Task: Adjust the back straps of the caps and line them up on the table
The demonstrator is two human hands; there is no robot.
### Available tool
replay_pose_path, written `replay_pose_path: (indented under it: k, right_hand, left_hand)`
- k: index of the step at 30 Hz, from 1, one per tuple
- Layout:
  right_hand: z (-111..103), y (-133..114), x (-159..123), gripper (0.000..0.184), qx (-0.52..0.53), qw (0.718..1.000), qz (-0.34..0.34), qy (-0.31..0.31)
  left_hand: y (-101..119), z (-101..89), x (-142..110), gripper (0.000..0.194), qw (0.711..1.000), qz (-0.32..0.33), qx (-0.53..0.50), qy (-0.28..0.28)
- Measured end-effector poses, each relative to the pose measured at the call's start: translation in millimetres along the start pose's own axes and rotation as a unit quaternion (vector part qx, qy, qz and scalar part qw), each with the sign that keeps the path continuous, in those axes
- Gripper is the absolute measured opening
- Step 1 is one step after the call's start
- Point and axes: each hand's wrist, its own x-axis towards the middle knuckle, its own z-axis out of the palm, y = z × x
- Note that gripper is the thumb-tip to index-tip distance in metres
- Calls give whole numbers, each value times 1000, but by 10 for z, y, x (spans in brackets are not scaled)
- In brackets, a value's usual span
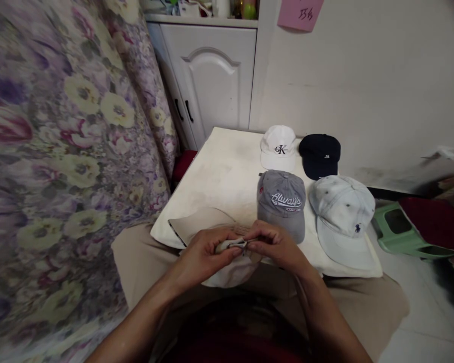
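Close to my lap, over the near edge of the table, is a beige cap (200,224). Its brim points away to the left, and part of its pale crown shows below my hands. My left hand (208,252) is closed, thumb and fingers pinching the cap's strap (232,244). From the other side my right hand (276,244) pinches the same strap near a small buckle-like piece, partly hidden by the fingers. A grey cap (282,201) with "Always" lettering lies just beyond my right hand.
A white cap (279,148), a navy cap (320,155) and a pale blue cap (344,219) lie on the cream-covered table (219,166). A floral curtain (79,151) hangs at left. A green stool (391,227) stands at right, a white cabinet (215,75) behind.
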Motion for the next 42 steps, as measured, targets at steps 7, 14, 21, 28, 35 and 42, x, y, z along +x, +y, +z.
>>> replay_pose_path:
  k: [7, 14, 21, 28, 35, 42]
  right_hand:
    - [-21, 4, 20, 19, 26, 999, 20, -6]
    - [-11, -10, 40, 19, 26, 999, 33, -8]
    - [5, 7, 32, 19, 40, 998, 53, -7]
    - [-1, 35, 28, 17, 47, 997, 56, -10]
    - [-40, 53, 50, 17, 57, 996, 66, -16]
    - [-71, 66, 66, 20, 52, 995, 76, -45]
  left_hand:
    - [16, 17, 14, 13, 999, -6, 39, 1]
    - [-9, 13, 28, 15, 997, -13, 82, -3]
    - [5, 28, 25, 16, 996, -29, 81, 3]
    - [5, 63, 16, 18, 997, -32, 69, 3]
    - [16, -17, 23, 20, 999, -18, 44, -17]
    - [-17, -96, 54, 40, 999, -33, 19, -37]
